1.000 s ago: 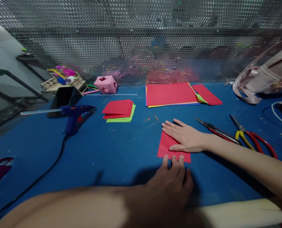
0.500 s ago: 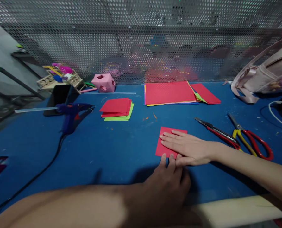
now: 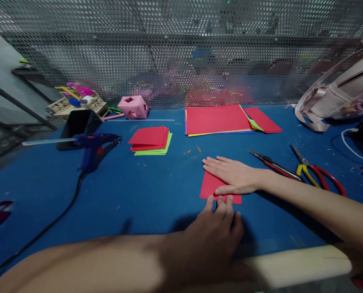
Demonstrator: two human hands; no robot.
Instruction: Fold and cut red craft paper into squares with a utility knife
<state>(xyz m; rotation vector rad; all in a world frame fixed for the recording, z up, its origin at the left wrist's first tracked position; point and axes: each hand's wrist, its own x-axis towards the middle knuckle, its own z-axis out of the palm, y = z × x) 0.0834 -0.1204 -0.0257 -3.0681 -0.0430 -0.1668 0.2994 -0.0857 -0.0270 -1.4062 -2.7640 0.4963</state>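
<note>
A square of red paper (image 3: 212,186) lies flat on the blue table (image 3: 144,187). My right hand (image 3: 232,174) rests palm down over its upper part, fingers stretched out past the far edge and thumb apart on the paper. Along the near edge, the fingertips of my left hand (image 3: 218,224) touch the sheet, with the fingers somewhat bent and apart. Neither hand grasps anything. A cutter knife (image 3: 276,165) and scissors (image 3: 314,171) with red and yellow handles lie to the right, partly behind my right forearm.
Folded red papers (image 3: 150,137) sit over green ones (image 3: 166,147) at centre left. Larger coloured sheets (image 3: 218,119) lie against the perforated metal screen (image 3: 169,53). At left are a blue glue gun (image 3: 91,150), a phone (image 3: 74,126) and a pink paper ball (image 3: 134,107). A bag (image 3: 337,97) stands at right.
My right hand has slid away from me over the red paper, uncovering its near right corner. My left hand stays at the near edge.
</note>
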